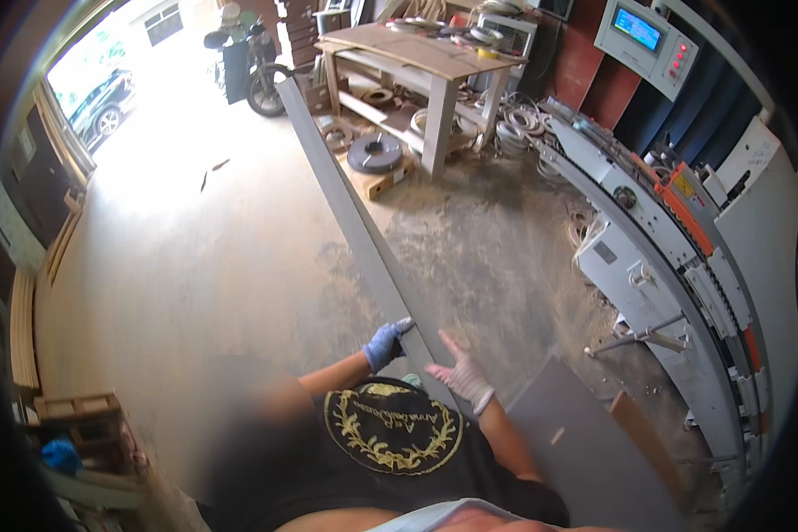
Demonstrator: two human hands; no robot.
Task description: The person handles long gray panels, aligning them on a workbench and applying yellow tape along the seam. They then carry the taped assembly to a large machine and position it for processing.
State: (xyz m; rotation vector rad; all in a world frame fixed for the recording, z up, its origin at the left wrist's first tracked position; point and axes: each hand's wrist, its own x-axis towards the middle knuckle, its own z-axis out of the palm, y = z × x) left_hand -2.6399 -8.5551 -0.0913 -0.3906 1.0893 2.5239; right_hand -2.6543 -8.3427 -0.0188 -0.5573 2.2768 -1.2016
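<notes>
A long, narrow grey board (355,235) runs from close to my body out over the floor toward the far end of the room. My left hand (387,346), in a blue glove, is closed on its left edge near my chest. On the opposite side, my right hand (466,376) wears a pale glove that leaves fingertips bare. Its thumb and forefinger are stretched apart, and the thumb touches the board. The board's near end lies against my black shirt (390,427), between my forearms.
At right stands a long grey machine (674,239) with a control box (645,40). Below it lie a wide grey panel (585,443) and a brown board (652,443). Ahead are a wooden table (381,43), a dark coil (375,153) and a motorbike (259,75). Wooden pallets (80,406) sit at left.
</notes>
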